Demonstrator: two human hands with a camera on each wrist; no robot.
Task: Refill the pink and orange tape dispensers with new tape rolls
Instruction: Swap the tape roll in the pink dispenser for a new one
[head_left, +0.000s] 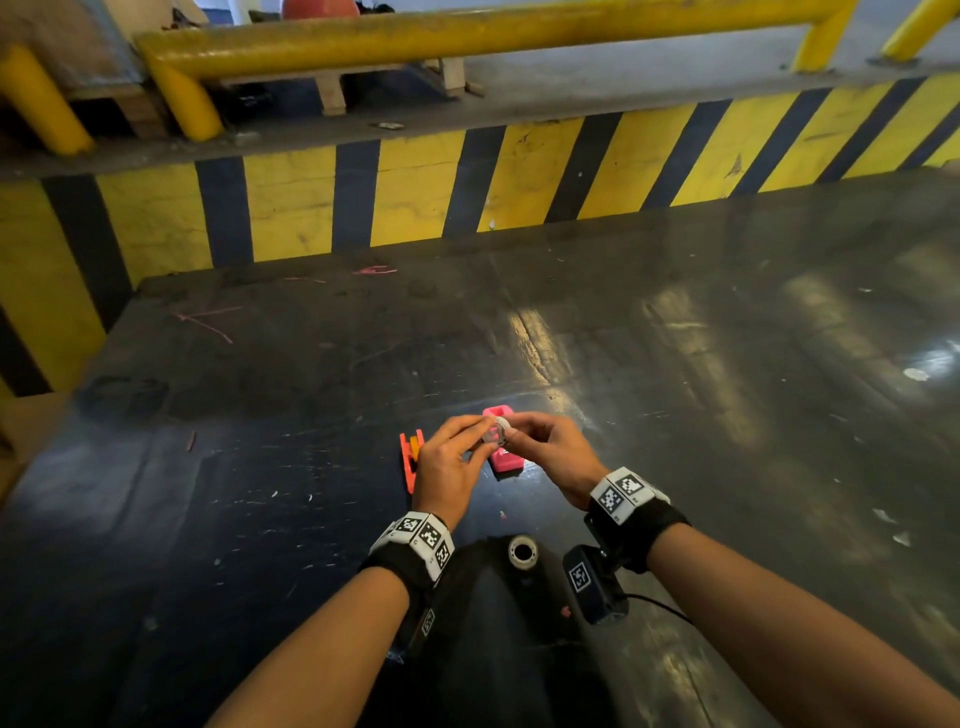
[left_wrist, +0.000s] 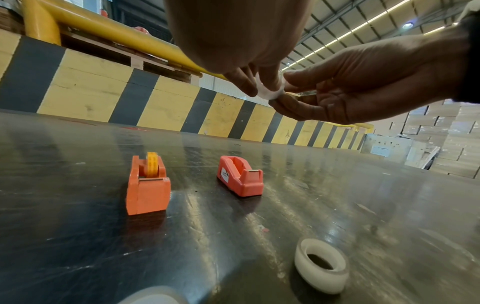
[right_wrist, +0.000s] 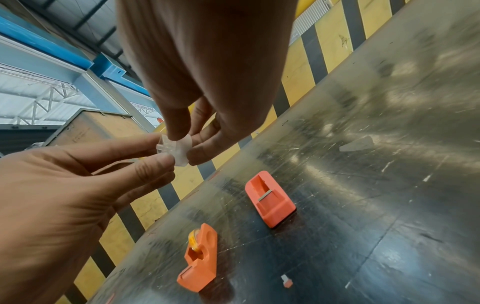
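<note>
Both hands hold a small clear tape roll (head_left: 496, 432) with a spoked hub just above the table. My left hand (head_left: 467, 437) pinches its hub side (right_wrist: 162, 145), and my right hand (head_left: 525, 434) pinches the roll's rim (right_wrist: 185, 153) with thumb and fingers. Under the hands lies the pink dispenser (left_wrist: 241, 179), its cradle empty. To its left stands the orange dispenser (left_wrist: 148, 185) with a yellow roll (left_wrist: 152, 164) seated in it. A white tape roll (left_wrist: 322, 267) lies flat on the table close to me.
The dark scratched tabletop (head_left: 675, 364) ends at a yellow-and-black striped wall (head_left: 415, 192) with a yellow rail (head_left: 467, 31) above it. A small pink scrap (right_wrist: 287, 283) lies near the dispensers. A blurred pale object (left_wrist: 153, 296) sits at the left wrist view's bottom edge.
</note>
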